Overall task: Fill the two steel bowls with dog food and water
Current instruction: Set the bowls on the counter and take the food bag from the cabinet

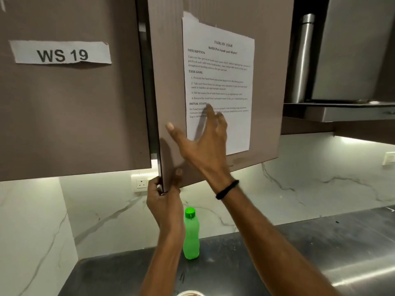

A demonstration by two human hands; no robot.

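The green bottle (190,236) stood upright on the steel counter (320,242) with its green cap on, close to the marble wall (299,189) and partly behind my left forearm; I could not tell what it held. At the very bottom edge, below my arms, a pale round rim (189,293) showed, cut off too much to tell whether it was a bowl. My left hand (165,197) had its fingers curled round the lower corner of the cabinet door (267,82), which stood ajar with a dark gap beside it. My right hand (203,142) lay with straight, spread fingers against the printed sheet (220,71) taped to that door. The neighbouring door (74,124) carried a "WS 19" label (62,53). The ajar door hid the cabinet's inside.
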